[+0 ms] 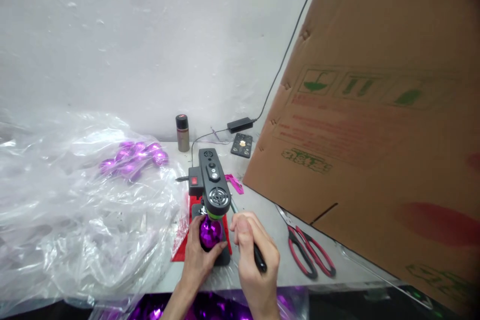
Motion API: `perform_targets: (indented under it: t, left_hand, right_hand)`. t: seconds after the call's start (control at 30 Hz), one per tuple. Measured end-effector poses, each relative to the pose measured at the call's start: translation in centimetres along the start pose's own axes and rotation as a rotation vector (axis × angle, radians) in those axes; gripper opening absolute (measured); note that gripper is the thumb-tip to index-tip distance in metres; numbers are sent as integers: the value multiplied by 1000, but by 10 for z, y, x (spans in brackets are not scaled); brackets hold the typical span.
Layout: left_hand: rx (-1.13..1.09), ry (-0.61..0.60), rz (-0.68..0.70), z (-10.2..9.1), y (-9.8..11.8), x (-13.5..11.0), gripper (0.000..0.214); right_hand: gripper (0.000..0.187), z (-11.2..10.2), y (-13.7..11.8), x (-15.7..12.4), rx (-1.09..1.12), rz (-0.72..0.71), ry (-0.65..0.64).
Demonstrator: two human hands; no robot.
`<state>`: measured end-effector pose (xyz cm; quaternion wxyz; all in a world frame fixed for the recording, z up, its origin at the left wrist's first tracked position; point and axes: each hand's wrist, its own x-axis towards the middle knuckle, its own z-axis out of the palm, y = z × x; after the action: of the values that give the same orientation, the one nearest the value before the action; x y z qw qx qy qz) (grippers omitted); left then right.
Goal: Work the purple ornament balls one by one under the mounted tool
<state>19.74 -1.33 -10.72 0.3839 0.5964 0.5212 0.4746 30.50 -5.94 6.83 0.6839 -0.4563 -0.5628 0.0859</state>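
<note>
My left hand point(202, 250) is closed around a shiny purple ball point(210, 232), which sits directly under the head of a small black machine point(213, 180). A green band shows between the machine's head and the ball. My right hand point(255, 255), just to the right, is closed around a thin tool with a black handle point(259, 258). Its pale shaft points up and left towards the machine's head, and its tip is hidden. Under the machine lies a red sheet point(180, 252).
Clear plastic bags point(75, 220) with several purple balls point(131, 157) cover the left side. Red-and-black scissors point(309, 252) lie at right before a large leaning cardboard box point(367, 110). A spray can point(182, 133) and a power adapter point(240, 125) stand near the wall.
</note>
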Motion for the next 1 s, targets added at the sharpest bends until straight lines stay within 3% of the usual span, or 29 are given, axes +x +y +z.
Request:
perform_targets:
  t: [0.3, 1.0]
  left_hand:
    - [24, -13, -62, 1, -3, 1, 86]
    - [47, 23, -5, 7, -8, -2, 81]
  right_hand:
    - [32, 3, 18, -20, -16, -10, 55]
    - [41, 15, 39, -37, 36, 0, 215]
